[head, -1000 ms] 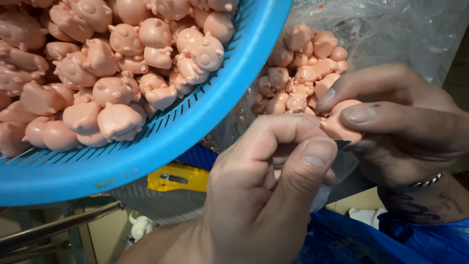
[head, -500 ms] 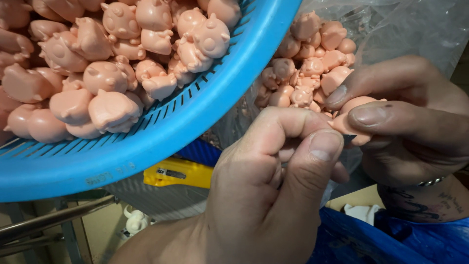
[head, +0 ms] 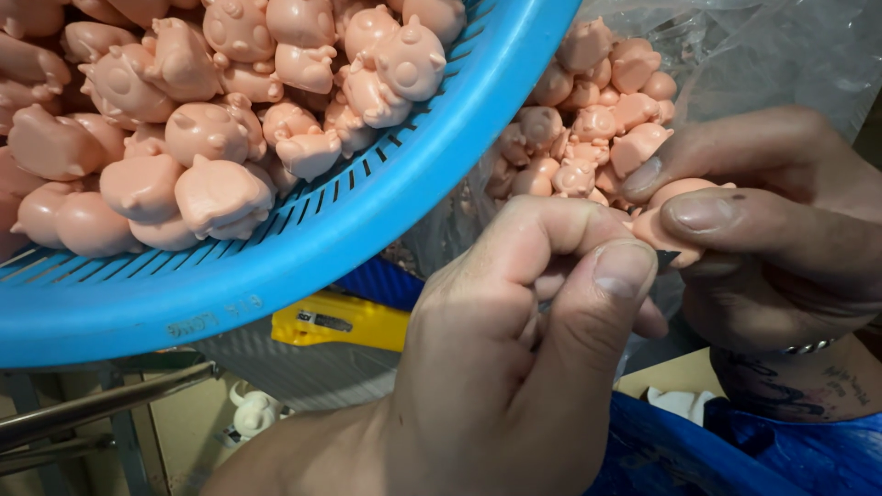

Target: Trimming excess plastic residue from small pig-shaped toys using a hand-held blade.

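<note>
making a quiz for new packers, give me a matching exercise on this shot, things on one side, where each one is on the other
Things:
1. round blue plastic basket
2. clear plastic bag
3. yellow plastic utility knife
4. single pink pig-shaped figure

Places:
a. under the basket's rim
b. pinched in the right hand
c. top right, holding pink figures
d. upper left, heaped with pink figures

Pairs: 1-d, 2-c, 3-a, 4-b

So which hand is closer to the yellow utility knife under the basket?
Left. The left hand sits just right of the yellow utility knife; the right hand holds a pink figure farther right.
</note>
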